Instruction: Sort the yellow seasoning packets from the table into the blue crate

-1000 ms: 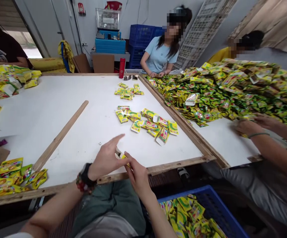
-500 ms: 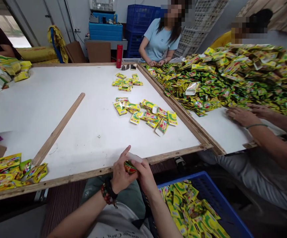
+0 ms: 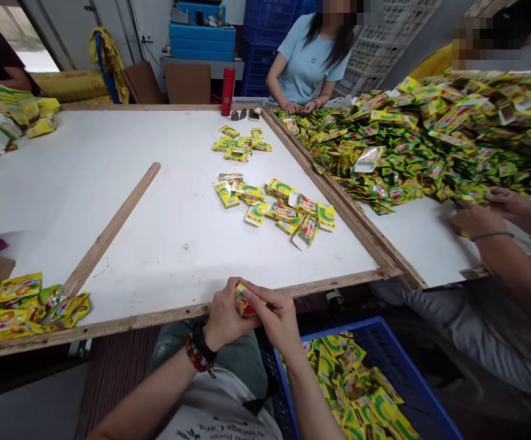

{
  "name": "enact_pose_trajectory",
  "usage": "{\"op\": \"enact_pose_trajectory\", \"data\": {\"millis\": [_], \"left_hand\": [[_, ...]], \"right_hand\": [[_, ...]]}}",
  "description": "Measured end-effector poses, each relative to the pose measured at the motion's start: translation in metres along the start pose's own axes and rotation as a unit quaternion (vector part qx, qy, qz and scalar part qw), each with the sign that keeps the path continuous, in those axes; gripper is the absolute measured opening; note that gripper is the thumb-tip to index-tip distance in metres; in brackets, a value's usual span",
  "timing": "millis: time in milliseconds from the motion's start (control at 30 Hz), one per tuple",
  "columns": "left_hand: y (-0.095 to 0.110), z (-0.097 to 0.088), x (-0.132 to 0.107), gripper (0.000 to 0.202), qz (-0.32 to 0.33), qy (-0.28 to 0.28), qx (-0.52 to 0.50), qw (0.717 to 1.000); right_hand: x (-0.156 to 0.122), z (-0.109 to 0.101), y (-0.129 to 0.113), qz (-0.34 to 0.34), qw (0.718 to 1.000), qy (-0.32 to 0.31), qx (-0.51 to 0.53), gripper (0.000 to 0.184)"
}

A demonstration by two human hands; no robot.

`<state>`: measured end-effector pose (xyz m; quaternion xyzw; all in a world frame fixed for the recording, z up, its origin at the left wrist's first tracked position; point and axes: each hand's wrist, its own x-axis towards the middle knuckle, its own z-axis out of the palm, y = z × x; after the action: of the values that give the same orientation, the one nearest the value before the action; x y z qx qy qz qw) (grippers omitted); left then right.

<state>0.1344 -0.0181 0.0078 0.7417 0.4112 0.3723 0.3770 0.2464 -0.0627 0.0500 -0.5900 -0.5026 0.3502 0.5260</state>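
Observation:
Both my hands meet at the near wooden edge of the white table [image 3: 123, 226]. My left hand [image 3: 223, 316] and my right hand [image 3: 278, 318] are closed together on a small yellow and green sachet [image 3: 243, 302], held just over the table's rim. A beaded bracelet and dark watch sit on my left wrist. A loose group of the same sachets [image 3: 278, 205] lies on the table beyond my hands, with a smaller group [image 3: 240, 144] farther back.
A blue crate [image 3: 375, 357] with sachets stands by my right knee. A wooden slat [image 3: 113, 226] lies diagonally on the table. Sachets [image 3: 27, 305] lie at near left. A huge sachet heap [image 3: 434, 137] covers the right table, where another person's hands [image 3: 480, 215] work. Other people sit opposite.
My left fingers, stretched out a second ago, have closed around the sachet with my right hand. The view has tilted down slightly. The neighbour's hands shifted along the heap.

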Motion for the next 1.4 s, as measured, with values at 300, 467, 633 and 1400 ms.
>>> {"op": "enact_pose_trajectory", "data": {"millis": [300,467,633,1400], "left_hand": [[0.012,-0.022,0.01,0.046,0.007,-0.195,-0.012,0.981],[0.006,-0.037,0.076,0.024,0.105,-0.301,0.099,0.942],[-0.013,0.005,0.182,0.046,0.113,-0.179,0.301,0.93],[-0.003,0.006,-0.014,0.072,-0.036,0.064,0.001,0.997]], "right_hand": [[-0.022,-0.022,0.006,-0.148,0.974,-0.015,-0.169,0.033],[-0.068,-0.113,0.019,0.118,0.879,-0.027,-0.462,0.029],[-0.065,-0.118,0.031,0.122,0.891,-0.011,-0.437,0.035],[-0.026,0.011,0.035,0.143,0.916,0.001,0.374,0.041]]}}
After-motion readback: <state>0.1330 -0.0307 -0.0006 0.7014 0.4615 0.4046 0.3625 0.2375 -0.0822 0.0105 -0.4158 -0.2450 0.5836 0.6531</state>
